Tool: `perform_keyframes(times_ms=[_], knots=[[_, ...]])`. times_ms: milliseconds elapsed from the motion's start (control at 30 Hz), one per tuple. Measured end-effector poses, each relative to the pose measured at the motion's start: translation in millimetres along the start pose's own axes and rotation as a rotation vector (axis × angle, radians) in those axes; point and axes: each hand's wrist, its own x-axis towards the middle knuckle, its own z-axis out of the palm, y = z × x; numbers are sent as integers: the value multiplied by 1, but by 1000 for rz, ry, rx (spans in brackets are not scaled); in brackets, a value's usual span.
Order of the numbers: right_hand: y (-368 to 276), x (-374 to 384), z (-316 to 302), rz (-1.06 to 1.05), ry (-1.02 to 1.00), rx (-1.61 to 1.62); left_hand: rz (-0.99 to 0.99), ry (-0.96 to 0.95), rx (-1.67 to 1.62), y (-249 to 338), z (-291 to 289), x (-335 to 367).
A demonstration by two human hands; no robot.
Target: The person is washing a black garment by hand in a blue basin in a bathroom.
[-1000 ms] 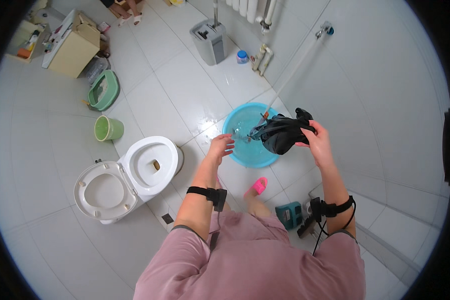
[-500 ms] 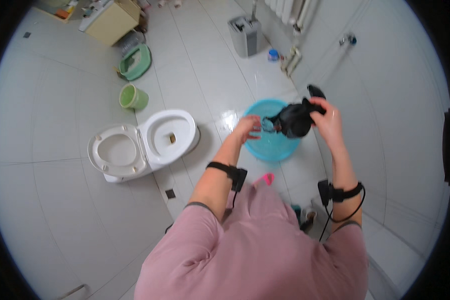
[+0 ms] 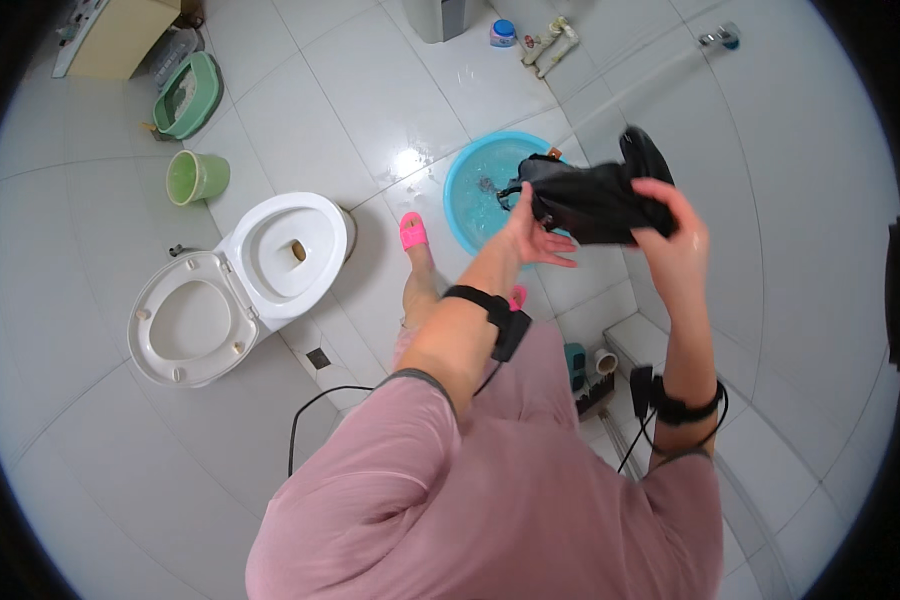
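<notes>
A wet, black, leather-like article (image 3: 595, 200) hangs over the right side of a blue basin (image 3: 450, 200). It has a rounded lobe at its upper right and thin dark strap-like bits at its left end; I cannot make out its exact kind. My right hand (image 3: 675, 225) is closed around its right end, thumb below and fingers on top. My left hand (image 3: 535, 235) is open at its left end, fingers spread beneath, close to or touching it. Water with bubbles fills the basin, partly hidden by the article and my left hand.
A white toilet (image 3: 290, 250) with raised seat stands to the left, beside a green bucket (image 3: 198, 178) and a green tray (image 3: 190, 95). A tap (image 3: 725, 38) juts from the right wall. A blue jar (image 3: 502, 33) sits beyond the basin. The tiled floor (image 3: 407, 160) looks wet.
My left hand has moved rightward to the black article, which is now stretched out sideways. My view has shifted, and a foot in a pink slipper now shows left of the basin.
</notes>
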Motion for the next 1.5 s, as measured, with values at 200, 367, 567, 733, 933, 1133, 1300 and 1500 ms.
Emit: perform_keyframes(times_ms=[200,367,567,733,933,1133,1300,1500], knots=[[19,0,-8,132,-242,-284,287,-29,-428,18,-10,60],[100,33,-20,248,-445,-232,309,200,-250,39,-50,82],[313,60,19,75,-506,-329,426,141,-70,49,-78,105],[316,104,68,603,-214,251,529,232,464,54,-61,94],[316,117,109,987,-320,1208,634,-67,1476,48,-86,108],[356,124,133,738,-422,632,432,195,1932,57,-140,122],[460,122,144,643,-16,36,156,162,1079,62,-170,153],[515,118,229,550,416,-412,507,708,1588,92,-216,182]])
